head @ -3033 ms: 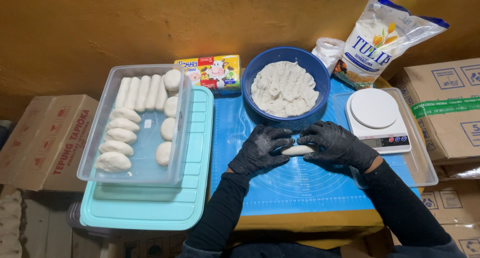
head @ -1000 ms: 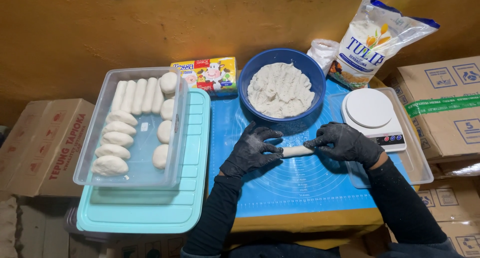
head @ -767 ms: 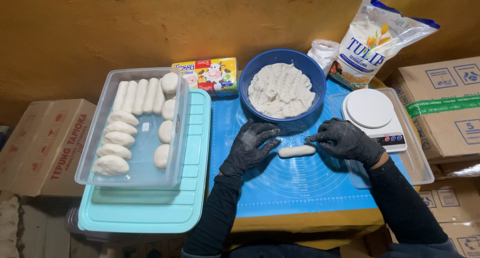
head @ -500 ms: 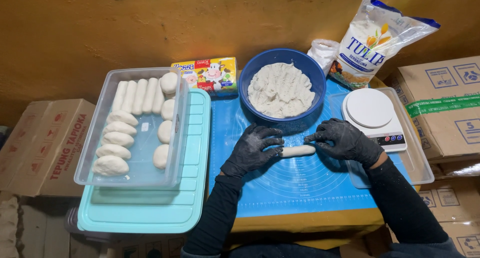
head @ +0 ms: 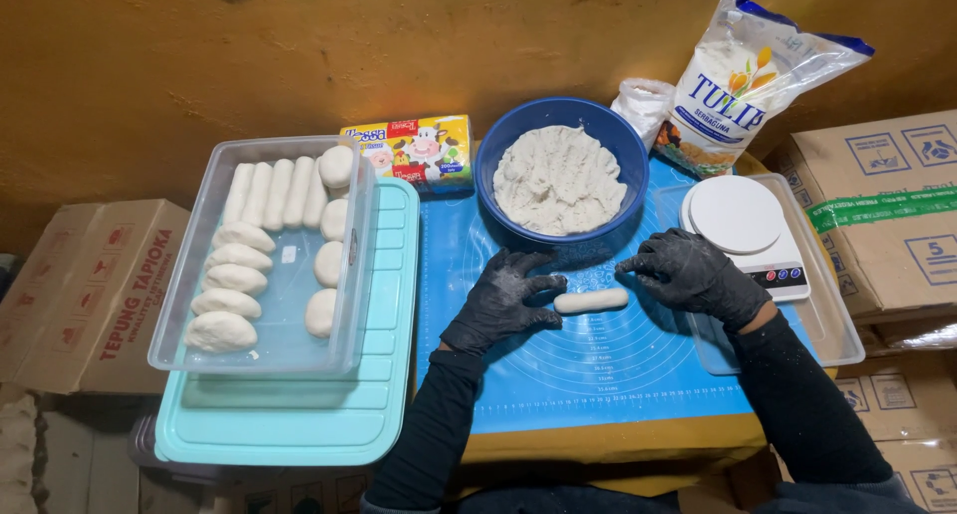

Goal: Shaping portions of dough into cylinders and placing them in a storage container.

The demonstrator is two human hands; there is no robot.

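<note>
**Ana:** Ochre wall behind, cardboard boxes [head: 95, 295] on both sides, and a blue silicone mat [head: 608, 374] covering the low table. What sits in the middle of it?

**Budi:** A short white dough log [head: 591, 301], lying crosswise on the mat just in front of the blue bowl [head: 498, 155] of dough. The left hand [head: 503, 303] in its black glove lies flat, fingers spread, fingertips touching the log's left end. The right hand [head: 693, 273] curls loosely with a fingertip at the log's right end. Neither hand pinches or encloses it.

**Ana:** How would you roll it well from here?

**Budi:** I'd judge light, even pressure from both sides, so the ends don't taper and the log matches the ones in the clear tub [head: 189, 275].

**Ana:** And around it?

**Budi:** The tub rests on a turquoise lid [head: 299, 424] to the left, holding straight logs at the back and plumper ovals at the front. A white kitchen scale [head: 738, 220] sits in a clear tray [head: 832, 330] on the right, a flour bag [head: 738, 80] leans behind it, and a yellow packet [head: 414, 150] stands by the bowl.

**Ana:** Arms?

**Budi:** Both forearms, in black sleeves, angle inward from the lower edge, wrists low to the mat.
</note>
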